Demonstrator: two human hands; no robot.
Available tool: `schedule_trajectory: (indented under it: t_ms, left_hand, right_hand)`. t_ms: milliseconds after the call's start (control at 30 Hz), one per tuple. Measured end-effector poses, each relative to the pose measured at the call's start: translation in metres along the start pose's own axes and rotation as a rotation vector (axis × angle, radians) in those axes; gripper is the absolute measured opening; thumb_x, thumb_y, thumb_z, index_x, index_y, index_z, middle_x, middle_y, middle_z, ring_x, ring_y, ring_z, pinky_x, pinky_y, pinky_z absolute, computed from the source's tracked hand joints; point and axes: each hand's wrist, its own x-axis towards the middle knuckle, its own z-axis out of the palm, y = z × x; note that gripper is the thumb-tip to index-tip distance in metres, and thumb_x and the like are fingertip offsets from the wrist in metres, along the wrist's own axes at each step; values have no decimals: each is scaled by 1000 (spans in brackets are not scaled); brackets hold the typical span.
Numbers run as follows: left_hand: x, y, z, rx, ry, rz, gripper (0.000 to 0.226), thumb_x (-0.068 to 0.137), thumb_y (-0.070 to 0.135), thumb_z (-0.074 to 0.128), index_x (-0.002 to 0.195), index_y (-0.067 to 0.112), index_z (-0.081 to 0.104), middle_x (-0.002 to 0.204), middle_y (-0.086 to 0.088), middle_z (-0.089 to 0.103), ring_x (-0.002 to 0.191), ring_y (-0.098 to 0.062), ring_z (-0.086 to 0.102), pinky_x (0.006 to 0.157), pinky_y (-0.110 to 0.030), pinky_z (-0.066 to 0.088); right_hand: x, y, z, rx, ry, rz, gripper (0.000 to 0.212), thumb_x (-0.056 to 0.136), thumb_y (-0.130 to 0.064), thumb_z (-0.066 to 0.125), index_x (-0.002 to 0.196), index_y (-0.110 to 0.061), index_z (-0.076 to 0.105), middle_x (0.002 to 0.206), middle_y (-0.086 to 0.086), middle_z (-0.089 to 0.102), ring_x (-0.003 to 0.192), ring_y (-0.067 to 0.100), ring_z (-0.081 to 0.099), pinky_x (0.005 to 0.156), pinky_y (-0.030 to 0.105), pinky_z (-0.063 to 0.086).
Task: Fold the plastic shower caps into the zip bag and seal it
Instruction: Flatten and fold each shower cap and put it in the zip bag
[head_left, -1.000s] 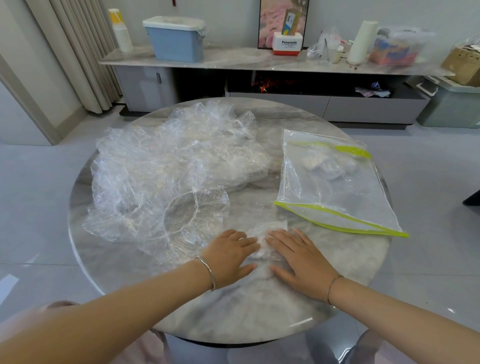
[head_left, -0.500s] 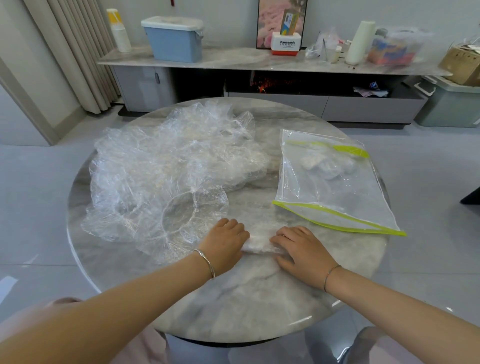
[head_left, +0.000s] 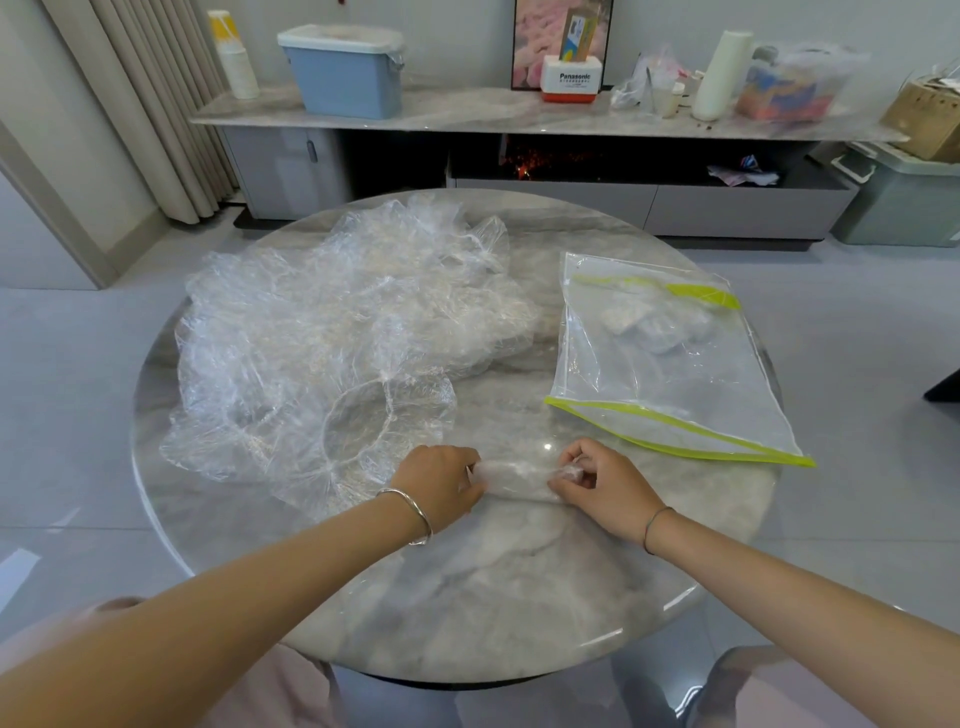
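Open lane at 12 o'clock, clutter on both sides.
Seen from the left hand (head_left: 439, 486) and right hand (head_left: 605, 488) gripping the folded shower cap (head_left: 514, 478), bare marble table (head_left: 493, 597) runs toward 12 o'clock. The loose shower cap pile (head_left: 322, 332) blocks 10 to 11 o'clock, and the zip bag (head_left: 675, 374) blocks 1 to 2. Bare tabletop lies at 6 o'clock.

My left hand (head_left: 441, 483) curls over one end of the rolled clear plastic shower cap (head_left: 514, 475), so its fingertips are hidden from me. In the heap of crumpled clear shower caps (head_left: 332, 332) I cannot count separate ones. The brown cardboard box (head_left: 930, 117) is cut off by the right edge.
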Motion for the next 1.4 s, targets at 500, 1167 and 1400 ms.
schedule_trajectory:
  t_ms: [500,1167,1400]
  left_hand:
    - [-7,-5,24,323,-62,372,82,87,64,-10,150,17,14,156,-3,18,143,-22,21,116,-38,-1]
    - [5,5,5,207,-33,310,81,76,50,3,138,19,44,129,-4,49,121,-23,41,104,-31,24]
    - [5,3,-6,-18,-205,202,51,90,30,32,140,21,42,123,0,51,121,-17,36,104,-26,27]
  right_hand:
    - [2,-10,-4,-60,-46,39,22,82,-14,68,94,-15,50,55,-8,44,51,5,39,58,22,35]
    - [-12,-19,-5,-574,114,-700,23,77,-22,50,97,-21,63,102,-5,57,91,13,50,81,22,29]
    - [-15,-6,2,-784,-82,-690,39,75,-33,48,110,-22,61,106,-8,62,93,13,57,85,25,31]
